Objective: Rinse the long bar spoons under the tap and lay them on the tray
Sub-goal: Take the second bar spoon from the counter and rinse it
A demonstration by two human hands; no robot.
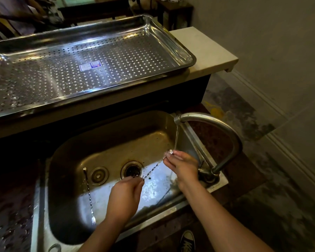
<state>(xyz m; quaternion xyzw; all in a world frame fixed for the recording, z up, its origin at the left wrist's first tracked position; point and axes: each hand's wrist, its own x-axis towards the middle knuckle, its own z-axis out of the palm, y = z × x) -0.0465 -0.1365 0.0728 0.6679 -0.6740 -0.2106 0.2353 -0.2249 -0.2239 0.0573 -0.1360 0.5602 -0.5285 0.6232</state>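
Water (176,137) runs from the tap (207,122) onto a bar spoon (153,169); left grip (124,195) pinches its lower end, right grip (182,166) pinches its upper end; second spoon (88,195) lies in the sink (116,135).

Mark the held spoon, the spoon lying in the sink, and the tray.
held spoon (153,169): head view, middle of the twisted stem.
sink spoon (89,195): head view, mid stem.
tray (125,57): head view, bare perforated floor.
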